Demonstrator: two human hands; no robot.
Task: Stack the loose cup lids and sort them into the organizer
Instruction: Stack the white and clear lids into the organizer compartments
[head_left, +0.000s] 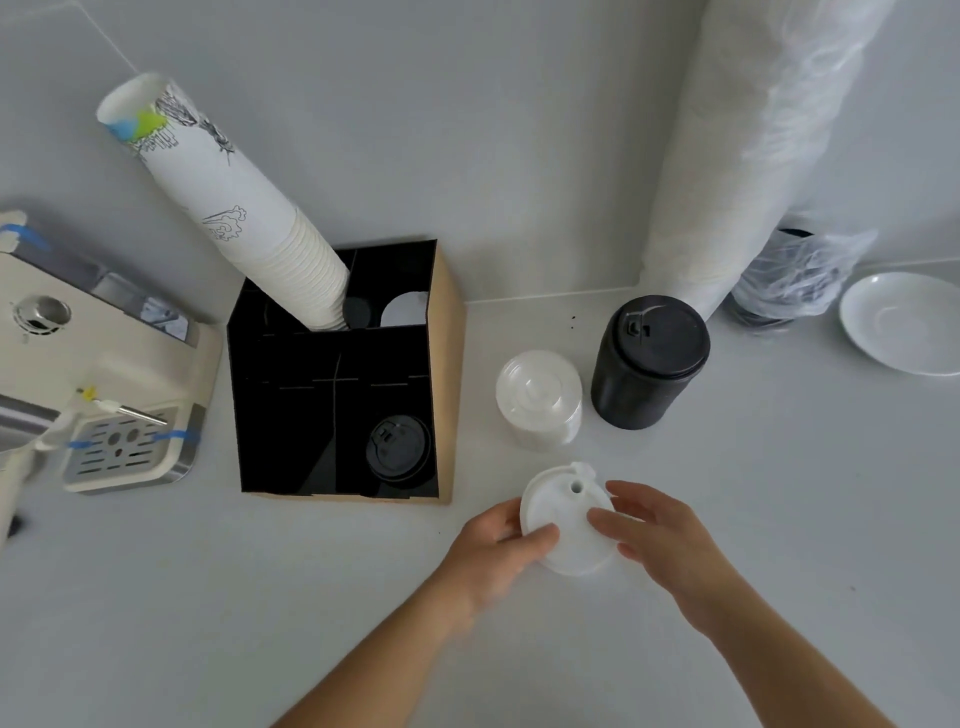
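Both hands meet on one white lid (566, 525) low on the counter (182, 597). My left hand (498, 551) grips its near-left rim, thumb curled over the top edge and fingers underneath. My right hand (660, 535) rests on its right side with fingers fairly straight, two fingertips touching the top surface; I cannot tell whether the thumb hooks under the rim. I see one small round hole and one tab at the lid's far edge.

Just beyond the hands stand two stacks: one stack of clear lids (538, 397) directly ahead, and one taller stack of black lids (649, 361) beyond the right hand, close beside it but apart. I cannot count the lids in either.

Ahead and to the left of the left hand sits the one organizer (447, 374), black inside with tan side walls, split into several compartments. Its near-right compartment holds one black lid (397, 451), possibly atop more. One leaning stack of paper cups (228, 208) rises out of a far compartment.

Far left of the left hand is one coffee machine (104, 374). Far beyond the right hand I see one saucer (904, 330), one plastic bag (800, 275), and one tall sleeve of white cups (737, 156) wrapped in plastic.
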